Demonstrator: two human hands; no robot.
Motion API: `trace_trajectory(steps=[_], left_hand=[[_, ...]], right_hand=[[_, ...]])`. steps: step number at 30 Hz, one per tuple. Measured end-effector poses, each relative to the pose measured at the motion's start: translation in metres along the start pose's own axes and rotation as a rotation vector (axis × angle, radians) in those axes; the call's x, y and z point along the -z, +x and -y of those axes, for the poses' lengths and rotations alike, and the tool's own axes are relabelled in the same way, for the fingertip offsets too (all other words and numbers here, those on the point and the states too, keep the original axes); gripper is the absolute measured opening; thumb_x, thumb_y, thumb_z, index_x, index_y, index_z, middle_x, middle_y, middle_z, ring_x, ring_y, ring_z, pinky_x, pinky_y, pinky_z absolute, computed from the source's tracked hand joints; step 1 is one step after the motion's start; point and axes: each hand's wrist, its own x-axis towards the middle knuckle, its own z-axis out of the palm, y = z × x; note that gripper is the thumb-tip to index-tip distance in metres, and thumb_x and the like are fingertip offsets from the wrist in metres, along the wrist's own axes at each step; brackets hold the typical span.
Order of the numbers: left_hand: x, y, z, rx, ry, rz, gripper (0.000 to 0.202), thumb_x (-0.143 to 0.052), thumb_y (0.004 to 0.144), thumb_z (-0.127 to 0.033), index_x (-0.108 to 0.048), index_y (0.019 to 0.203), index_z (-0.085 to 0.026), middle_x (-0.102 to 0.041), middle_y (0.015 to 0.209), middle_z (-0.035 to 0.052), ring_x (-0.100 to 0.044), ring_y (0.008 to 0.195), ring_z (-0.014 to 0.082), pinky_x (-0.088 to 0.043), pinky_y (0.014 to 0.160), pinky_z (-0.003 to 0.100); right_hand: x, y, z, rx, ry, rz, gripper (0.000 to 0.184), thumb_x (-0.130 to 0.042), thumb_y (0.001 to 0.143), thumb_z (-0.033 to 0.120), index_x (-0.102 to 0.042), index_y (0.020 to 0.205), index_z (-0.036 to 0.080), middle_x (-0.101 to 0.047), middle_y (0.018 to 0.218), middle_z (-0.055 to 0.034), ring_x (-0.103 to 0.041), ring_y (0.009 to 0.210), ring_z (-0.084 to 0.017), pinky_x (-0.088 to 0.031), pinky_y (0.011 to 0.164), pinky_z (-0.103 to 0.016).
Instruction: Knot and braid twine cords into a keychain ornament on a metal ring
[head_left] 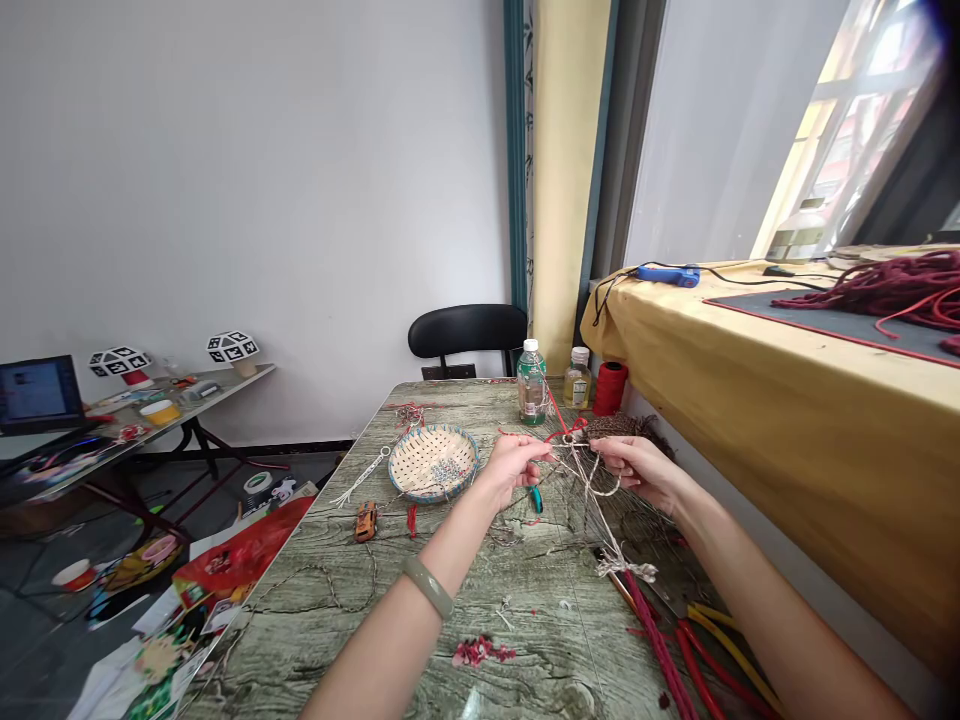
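Observation:
My left hand (516, 463) pinches thin beige cords (592, 480) above a grey-green wood-grain table (420, 620). My right hand (636, 468) grips the same cords from the right, fingers closed. The cords hang in a loop between my hands and run down to a frayed knot (626, 570) where red and yellow strands (690, 650) lie. A red cord (564, 432) crosses just above my fingers. A green bangle (429, 586) sits on my left wrist.
A woven basket (433, 462) with small beads lies left of my hands. Two bottles (531, 382), a red thread spool (610, 388) and a dark fibre pile (626, 428) stand at the back. A black chair (466, 330) is behind; a yellow-covered ledge (750, 360) is on the right.

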Motion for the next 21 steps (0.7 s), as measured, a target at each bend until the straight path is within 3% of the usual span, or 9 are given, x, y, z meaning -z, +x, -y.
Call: trace_trajectory(steps=[8,12,14,16,18,21], left_hand=[[0.009,-0.003,0.003,-0.048,0.016,-0.019,0.029,-0.049,0.084,-0.03,-0.052,0.108,-0.014,-0.056,0.106,0.0076,-0.057,0.088,0.0183,-0.049,0.074,0.038],[0.046,-0.018,0.008,-0.038,0.031,-0.078,0.028,-0.05,0.084,-0.029,-0.052,0.108,-0.014,-0.056,0.106,0.0076,-0.057,0.089,0.0185,-0.048,0.075,0.038],[0.066,-0.027,0.011,-0.01,0.035,-0.127,0.028,-0.05,0.084,-0.029,-0.052,0.108,-0.014,-0.055,0.107,0.0078,-0.057,0.09,0.0187,-0.048,0.075,0.038],[0.074,-0.035,0.016,0.015,0.022,-0.146,0.028,-0.05,0.084,-0.029,-0.052,0.108,-0.014,-0.055,0.107,0.0076,-0.057,0.089,0.0184,-0.049,0.074,0.038],[0.064,-0.04,0.021,0.032,-0.016,-0.095,0.025,-0.05,0.084,-0.029,-0.053,0.104,-0.014,-0.057,0.101,0.0065,-0.058,0.083,0.0164,-0.049,0.07,0.035],[0.024,-0.04,0.026,0.055,-0.119,0.06,0.024,-0.05,0.084,-0.032,-0.058,0.092,-0.011,-0.062,0.088,0.0053,-0.057,0.061,0.0095,-0.048,0.056,0.025]], right_hand=[[0.003,-0.014,0.007,0.083,0.046,-0.021,0.02,-0.05,0.086,0.027,-0.056,0.101,0.014,-0.06,0.093,-0.004,-0.06,0.073,-0.013,-0.051,0.063,-0.03],[0.01,-0.033,0.009,0.135,0.074,-0.049,0.02,-0.061,0.078,0.019,-0.06,0.098,0.014,-0.064,0.093,-0.0038,-0.06,0.08,-0.013,-0.05,0.074,-0.03],[0.012,-0.041,0.009,0.143,0.078,-0.078,0.025,-0.068,0.071,0.023,-0.064,0.093,0.015,-0.066,0.089,-0.0034,-0.06,0.08,-0.013,-0.049,0.077,-0.025],[0.011,-0.045,0.008,0.136,0.062,-0.123,0.028,-0.072,0.065,0.032,-0.067,0.087,0.016,-0.067,0.079,-0.0027,-0.06,0.07,-0.012,-0.05,0.07,-0.021],[0.007,-0.045,0.007,0.115,0.022,-0.165,0.03,-0.07,0.065,0.04,-0.067,0.08,0.015,-0.063,0.066,-0.0011,-0.056,0.056,-0.009,-0.05,0.057,-0.021],[0.0,-0.042,0.004,0.074,-0.071,-0.188,0.037,-0.059,0.073,0.049,-0.064,0.073,0.012,-0.05,0.05,0.0042,-0.044,0.041,-0.006,-0.041,0.041,-0.02]])
